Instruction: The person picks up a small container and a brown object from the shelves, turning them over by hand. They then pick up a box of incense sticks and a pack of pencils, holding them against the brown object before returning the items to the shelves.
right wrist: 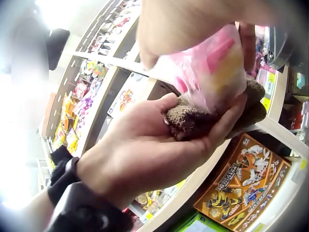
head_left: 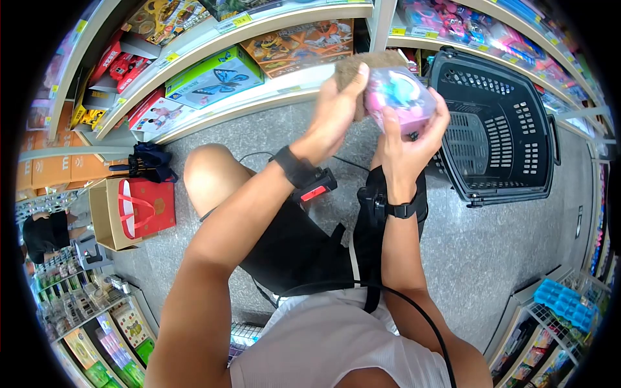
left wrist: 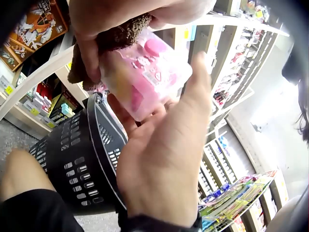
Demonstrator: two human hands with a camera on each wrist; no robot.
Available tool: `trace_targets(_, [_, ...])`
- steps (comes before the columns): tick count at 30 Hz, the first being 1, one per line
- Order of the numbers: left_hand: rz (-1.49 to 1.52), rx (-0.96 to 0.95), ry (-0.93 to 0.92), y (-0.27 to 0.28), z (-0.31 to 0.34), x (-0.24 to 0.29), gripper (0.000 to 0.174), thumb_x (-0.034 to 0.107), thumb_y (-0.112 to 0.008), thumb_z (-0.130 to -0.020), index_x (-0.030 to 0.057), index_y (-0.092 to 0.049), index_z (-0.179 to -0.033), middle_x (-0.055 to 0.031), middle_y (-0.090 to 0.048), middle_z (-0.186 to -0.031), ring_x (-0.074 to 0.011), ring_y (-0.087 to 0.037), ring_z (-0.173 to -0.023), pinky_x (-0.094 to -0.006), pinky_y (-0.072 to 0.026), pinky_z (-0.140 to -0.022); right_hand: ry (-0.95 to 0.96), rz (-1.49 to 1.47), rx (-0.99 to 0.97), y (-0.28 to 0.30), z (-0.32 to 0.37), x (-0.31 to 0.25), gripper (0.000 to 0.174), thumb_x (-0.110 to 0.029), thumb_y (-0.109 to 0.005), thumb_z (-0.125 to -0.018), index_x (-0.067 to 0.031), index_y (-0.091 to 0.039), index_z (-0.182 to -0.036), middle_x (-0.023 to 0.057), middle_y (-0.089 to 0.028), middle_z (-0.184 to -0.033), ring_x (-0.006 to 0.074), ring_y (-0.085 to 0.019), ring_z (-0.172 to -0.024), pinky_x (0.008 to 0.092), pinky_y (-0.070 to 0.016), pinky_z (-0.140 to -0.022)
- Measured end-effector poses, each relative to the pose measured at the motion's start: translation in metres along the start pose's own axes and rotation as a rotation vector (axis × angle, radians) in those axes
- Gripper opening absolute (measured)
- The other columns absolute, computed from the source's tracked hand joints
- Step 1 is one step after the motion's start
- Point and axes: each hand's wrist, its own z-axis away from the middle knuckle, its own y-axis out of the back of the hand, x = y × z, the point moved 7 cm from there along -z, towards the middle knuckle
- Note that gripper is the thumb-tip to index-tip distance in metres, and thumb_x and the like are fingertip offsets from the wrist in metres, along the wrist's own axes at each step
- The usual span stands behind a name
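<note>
In the head view both hands are raised in front of the lower shelf, close together. My left hand (head_left: 331, 116) grips a brown, rough-textured cloth (head_left: 381, 60), its thumb over the near side. Against the cloth sits a clear plastic package (head_left: 420, 111) with pink, blue and white contents, blurred in this view. The right hand (head_left: 413, 152) holds that package from below, thumb on one side and fingers on the other. In the left wrist view the package (left wrist: 154, 72) shows pink shapes and a small label. The cloth (right wrist: 188, 121) bunches across the left hand's fingers in the right wrist view.
A black shopping basket (head_left: 491, 123) stands on the floor at the right. Boxed toys, including a butterfly box (head_left: 217, 77) and an orange robot box (head_left: 301, 46), fill the shelves ahead. A carton (head_left: 103, 213) with a red gift bag (head_left: 152, 210) stands at the left.
</note>
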Motion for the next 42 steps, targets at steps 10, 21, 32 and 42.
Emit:
trace_targets(10, [0.198,-0.089,0.124,0.002,-0.006,0.001,0.038,0.041,-0.056,-0.102,0.0052,-0.063,-0.112,-0.0057,-0.068,-0.104,-0.0137,-0.066,-0.092,-0.0293,-0.0524,-0.081,-0.052,-0.358,-0.290,-0.022,0.002,0.014,0.088,-0.030,-0.088,-0.073,0.0065,-0.042,-0.139,0.0154,-0.051,-0.133,0.0273,-0.054,-0.120,0.0370,-0.0442,-0.103])
trace_targets(21, [0.124,-0.418,0.169,-0.023,0.013,-0.010,0.066,0.050,-0.050,-0.102,0.0045,-0.037,-0.149,-0.0122,-0.047,-0.148,-0.0232,-0.046,-0.136,-0.0439,-0.0379,-0.114,0.099,0.276,0.125,0.030,-0.017,0.014,0.081,-0.021,-0.086,-0.078,0.0102,-0.041,-0.138,0.0209,-0.054,-0.130,0.0276,-0.055,-0.119,0.0377,-0.0413,-0.105])
trace_targets(32, [0.132,-0.181,0.084,-0.003,-0.002,0.003,0.060,0.049,-0.055,-0.101,0.0048,-0.046,-0.141,-0.0097,-0.056,-0.136,-0.0200,-0.054,-0.126,-0.0401,-0.0411,-0.110,0.238,-0.255,-0.025,0.004,-0.010,-0.012,0.054,-0.005,-0.077,-0.081,0.0003,-0.045,-0.123,0.0248,-0.045,-0.143,0.0324,-0.045,-0.134,0.0439,-0.0401,-0.111])
trace_targets(42, [-0.132,-0.095,0.014,0.007,-0.002,0.012,0.050,0.045,-0.059,-0.100,0.0023,-0.060,-0.125,-0.0015,-0.068,-0.103,-0.0093,-0.061,-0.090,-0.0255,-0.0481,-0.075,0.005,-0.047,-0.249,-0.005,-0.007,-0.003,0.082,-0.017,-0.095,-0.062,0.0020,-0.050,-0.128,0.0165,-0.059,-0.124,0.0245,-0.061,-0.112,0.0353,-0.0499,-0.097])
